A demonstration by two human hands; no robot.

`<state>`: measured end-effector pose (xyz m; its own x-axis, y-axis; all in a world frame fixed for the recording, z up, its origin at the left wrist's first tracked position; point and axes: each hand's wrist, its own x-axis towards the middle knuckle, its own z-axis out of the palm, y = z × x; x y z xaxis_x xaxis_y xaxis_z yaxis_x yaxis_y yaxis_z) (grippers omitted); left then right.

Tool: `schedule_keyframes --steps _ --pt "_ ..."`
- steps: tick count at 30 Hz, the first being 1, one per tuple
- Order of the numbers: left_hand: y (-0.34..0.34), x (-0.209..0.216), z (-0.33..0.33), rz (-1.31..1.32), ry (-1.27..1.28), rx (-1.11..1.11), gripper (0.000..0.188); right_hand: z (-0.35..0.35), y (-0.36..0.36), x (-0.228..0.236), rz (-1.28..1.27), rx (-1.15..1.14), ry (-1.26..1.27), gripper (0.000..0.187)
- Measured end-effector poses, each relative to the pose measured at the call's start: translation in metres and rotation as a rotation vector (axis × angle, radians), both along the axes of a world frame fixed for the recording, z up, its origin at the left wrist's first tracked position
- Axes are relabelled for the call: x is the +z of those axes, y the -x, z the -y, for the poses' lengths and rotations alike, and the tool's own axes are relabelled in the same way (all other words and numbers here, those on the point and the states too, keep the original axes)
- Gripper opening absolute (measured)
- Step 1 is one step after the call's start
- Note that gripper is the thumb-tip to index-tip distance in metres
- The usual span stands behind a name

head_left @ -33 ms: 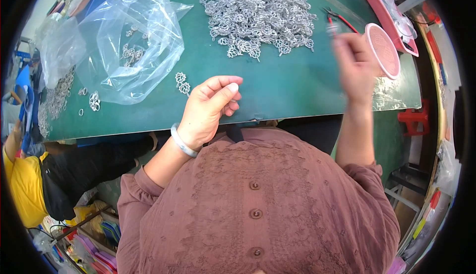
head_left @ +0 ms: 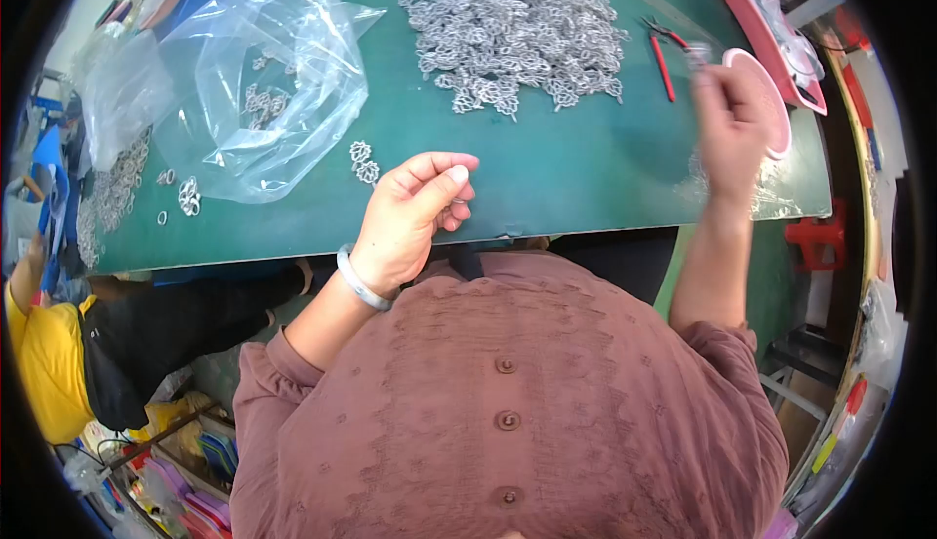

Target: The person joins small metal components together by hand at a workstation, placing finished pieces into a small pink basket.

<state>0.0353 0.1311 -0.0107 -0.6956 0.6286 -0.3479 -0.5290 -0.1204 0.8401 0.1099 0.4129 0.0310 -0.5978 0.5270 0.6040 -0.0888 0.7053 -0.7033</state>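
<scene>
My left hand hovers over the table's near edge, wearing a pale bangle. Its thumb and fingers pinch together; what they hold, if anything, is hidden. My right hand, blurred by motion, is raised in front of a pink round basket. A small, smeared silvery piece shows at its fingertips. Red-handled pliers lie just left of that hand. Two openwork silver metal pieces rest beside my left hand. Farther back is a large heap of similar pieces.
A clear plastic bag with some metal pieces sits at left on the green table. Small rings lie near it. A pink tray stands at the back right. Another person in a yellow top is at far left.
My right hand has moved rightward with the silvery piece, and more of the pliers shows. The left hand holds its pose; the whole view has shifted slightly.
</scene>
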Motion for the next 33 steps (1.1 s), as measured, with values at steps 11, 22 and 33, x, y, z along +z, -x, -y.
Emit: schedule_keyframes --steps 11,22,33 --pt "0.01 -0.014 0.053 -0.284 0.263 0.391 0.008 0.012 0.021 -0.018 0.268 0.157 -0.265 0.019" --pt "0.033 -0.02 0.063 -0.96 0.79 0.229 0.016 0.176 0.084 -0.055 0.46 0.793 -0.473 0.035" --pt "0.036 -0.036 0.068 -1.187 0.777 0.153 0.011 0.102 0.048 -0.024 0.526 0.489 -0.467 0.015"
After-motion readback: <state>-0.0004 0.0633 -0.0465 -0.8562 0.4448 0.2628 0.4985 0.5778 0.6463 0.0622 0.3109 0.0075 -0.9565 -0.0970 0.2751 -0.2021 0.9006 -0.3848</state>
